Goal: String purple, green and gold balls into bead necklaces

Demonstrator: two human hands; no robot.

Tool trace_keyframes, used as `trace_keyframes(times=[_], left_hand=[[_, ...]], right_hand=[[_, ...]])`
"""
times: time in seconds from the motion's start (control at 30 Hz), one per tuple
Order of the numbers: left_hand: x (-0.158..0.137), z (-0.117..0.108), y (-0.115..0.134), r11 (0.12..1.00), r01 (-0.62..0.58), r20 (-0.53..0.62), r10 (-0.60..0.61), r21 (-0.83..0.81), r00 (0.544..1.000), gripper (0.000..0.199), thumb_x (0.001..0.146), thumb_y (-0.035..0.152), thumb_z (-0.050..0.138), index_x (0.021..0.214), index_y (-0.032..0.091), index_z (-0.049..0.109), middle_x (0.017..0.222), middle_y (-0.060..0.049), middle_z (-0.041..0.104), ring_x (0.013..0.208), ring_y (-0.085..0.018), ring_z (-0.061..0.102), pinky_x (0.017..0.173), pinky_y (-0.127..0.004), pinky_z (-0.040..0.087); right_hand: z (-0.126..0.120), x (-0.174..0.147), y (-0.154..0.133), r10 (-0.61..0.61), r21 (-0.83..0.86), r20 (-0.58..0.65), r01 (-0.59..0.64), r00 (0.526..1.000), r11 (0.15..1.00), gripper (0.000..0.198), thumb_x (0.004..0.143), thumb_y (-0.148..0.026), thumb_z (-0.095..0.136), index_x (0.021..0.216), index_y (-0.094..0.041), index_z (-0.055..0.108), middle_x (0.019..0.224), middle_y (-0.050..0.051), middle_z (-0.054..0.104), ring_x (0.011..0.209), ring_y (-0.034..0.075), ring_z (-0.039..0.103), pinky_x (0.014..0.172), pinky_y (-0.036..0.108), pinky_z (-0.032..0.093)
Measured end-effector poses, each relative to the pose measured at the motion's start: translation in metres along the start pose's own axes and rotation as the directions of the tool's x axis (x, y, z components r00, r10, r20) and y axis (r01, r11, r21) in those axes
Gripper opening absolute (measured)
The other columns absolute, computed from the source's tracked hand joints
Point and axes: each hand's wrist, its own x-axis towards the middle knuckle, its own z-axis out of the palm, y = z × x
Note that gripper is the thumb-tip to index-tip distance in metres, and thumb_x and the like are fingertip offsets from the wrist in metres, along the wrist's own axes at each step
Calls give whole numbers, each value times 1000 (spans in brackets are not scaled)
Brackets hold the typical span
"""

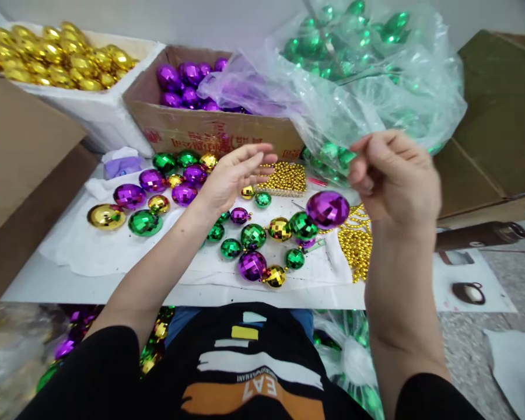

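My left hand (240, 175) is over the middle of the table, its fingers stretched out and a little apart, with nothing in them. Higher and to the right, my right hand (398, 175) is closed, thumb against curled fingers; whatever they pinch is too small to make out. A large shiny purple faceted ball (328, 210) is just left of and below it; I cannot tell whether a cord joins them. Below lies a chain of green (254, 236), gold (280, 229) and purple balls (252, 265). More loose balls (144, 223) lie left of my left forearm.
Behind are a white foam box (131, 108) of gold balls, a cardboard box (188, 131) of purple balls and a clear bag (441, 87) of green balls. Small gold beads (289, 175) sit in a tray; gold bead strands (356, 251) lie right. A dark bottle (476, 236) lies farther right.
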Motion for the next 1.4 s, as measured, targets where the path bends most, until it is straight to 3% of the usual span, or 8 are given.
trace_keyframes(times=[0.3,0.43,0.6,0.87,1.1,1.23,1.3,1.4], left_hand=[[45,-44,-73,886,124,-63,-107,446,992,8,72,14,71,79,14,76,72,-3,71,65,-13,60,68,-24,46],[52,-45,-83,612,36,-7,-49,790,999,16,74,11,63,76,16,77,74,-3,72,70,-17,60,74,-27,44],[32,-45,-100,344,-42,90,-126,938,988,20,74,8,59,73,20,74,84,-9,73,91,-27,63,86,-35,41],[19,-34,-135,404,35,9,-107,914,994,20,69,3,59,57,18,58,77,-15,64,111,-38,55,104,-51,26],[27,-41,-115,661,60,-23,-64,748,998,14,71,7,67,65,19,67,76,-8,66,95,-27,63,93,-38,41],[14,-51,-90,972,215,-148,-200,93,969,7,83,20,69,87,16,73,83,-6,71,73,-14,65,76,-27,51],[5,-53,-82,913,257,-164,-320,-318,933,4,84,17,69,86,14,71,78,-4,70,68,-11,66,71,-23,54],[-8,-54,-80,802,259,-172,-405,-539,898,7,90,13,64,85,13,69,73,-3,69,65,-10,67,69,-22,56]], right_hand=[[-27,0,-29,-240,-50,-268,235,933,971,16,92,-19,62,86,-24,76,54,-4,52,41,8,38,42,30,19],[-26,-10,-18,-194,-35,-289,192,938,981,12,89,-21,68,82,-25,77,64,-1,59,43,7,40,42,29,19],[-26,-23,18,-19,64,-228,35,973,997,2,77,-21,79,79,-22,78,74,4,71,42,5,38,42,28,17],[-5,-41,53,153,99,-196,-136,969,986,13,78,-33,77,82,-21,74,64,-1,63,45,5,34,43,23,21],[1,-58,80,163,-48,-233,-179,959,983,21,81,-40,75,82,-19,74,68,0,62,51,6,41,45,21,28],[0,-69,86,203,-37,-243,-218,949,975,22,79,-40,77,81,-18,75,69,1,64,53,8,45,46,22,32],[3,-72,87,227,-30,-237,-241,945,970,22,78,-40,77,80,-18,76,68,1,64,54,9,46,47,22,33],[11,-75,86,233,-44,-216,-248,948,968,22,77,-41,78,80,-19,77,68,2,64,54,10,48,46,23,34]])
